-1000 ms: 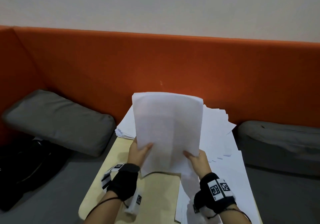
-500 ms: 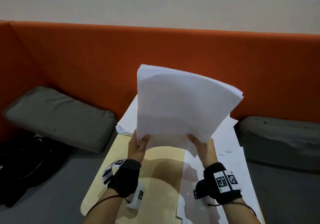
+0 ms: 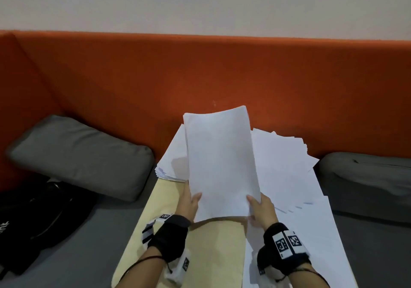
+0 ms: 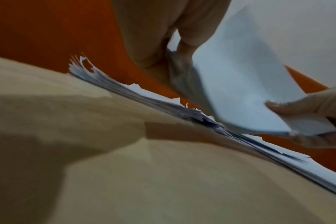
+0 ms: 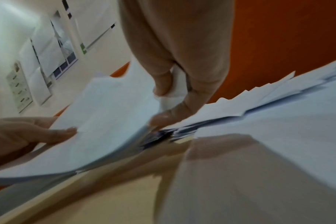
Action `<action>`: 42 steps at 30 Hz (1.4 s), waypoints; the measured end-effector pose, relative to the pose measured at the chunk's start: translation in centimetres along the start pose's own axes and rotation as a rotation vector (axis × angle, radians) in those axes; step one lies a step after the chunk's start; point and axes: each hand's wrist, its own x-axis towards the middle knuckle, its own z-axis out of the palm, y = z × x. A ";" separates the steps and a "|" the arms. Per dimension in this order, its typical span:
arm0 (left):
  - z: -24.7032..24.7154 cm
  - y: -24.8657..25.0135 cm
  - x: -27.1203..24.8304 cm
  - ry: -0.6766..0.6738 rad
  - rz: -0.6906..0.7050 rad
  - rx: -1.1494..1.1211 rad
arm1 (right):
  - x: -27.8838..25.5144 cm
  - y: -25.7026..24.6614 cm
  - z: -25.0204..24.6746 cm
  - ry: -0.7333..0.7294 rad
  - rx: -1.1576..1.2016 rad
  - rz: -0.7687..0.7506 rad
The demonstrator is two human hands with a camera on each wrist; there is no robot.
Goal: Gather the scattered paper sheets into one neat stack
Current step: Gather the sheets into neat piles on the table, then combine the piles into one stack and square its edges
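A bundle of white paper sheets (image 3: 221,163) stands on end above the pale wooden table (image 3: 200,254), bowed lengthwise. My left hand (image 3: 189,201) grips its lower left edge, thumb on the front. My right hand (image 3: 259,207) grips the lower right edge the same way. The left wrist view shows the bundle (image 4: 246,94) between both hands, the right thumb (image 4: 290,106) on its face. In the right wrist view my right fingers (image 5: 190,91) pinch the sheets (image 5: 109,121). More loose sheets (image 3: 289,176) lie fanned across the table's right side and behind the bundle.
An uneven pile of sheets (image 3: 171,161) overhangs the table's far left corner. An orange padded backrest (image 3: 200,76) runs behind. Grey cushions lie at left (image 3: 77,156) and right (image 3: 367,176). A black bag (image 3: 33,221) sits at far left.
The bundle was lifted and tilted to the right half a second ago; now it is lower, upright and squared up, narrower between my hands. Both hands kept their grip.
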 end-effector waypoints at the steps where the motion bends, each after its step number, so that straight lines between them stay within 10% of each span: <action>1: -0.7 0.3 0.6 0.008 0.006 0.010 | 0.4 -0.7 0.5 0.012 0.001 -0.002; 7: -6.5 2.4 8.1 0.122 0.060 -0.053 | 2.5 -7.6 4.2 -0.053 0.204 0.018; 16: -8.3 -3.8 13.1 0.056 -0.402 0.077 | 6.9 -6.6 9.9 -0.096 0.145 0.277; 27: -5.3 -0.7 11.6 0.161 -0.152 0.609 | 3.9 -7.7 6.8 -0.092 0.046 0.194; 37: 6.6 2.0 1.7 -0.615 -0.028 0.556 | -1.1 -2.2 -5.2 0.203 -0.393 0.223; 42: 10.7 3.2 -1.5 -0.675 -0.027 0.712 | -3.6 2.5 -9.4 0.277 -0.584 0.428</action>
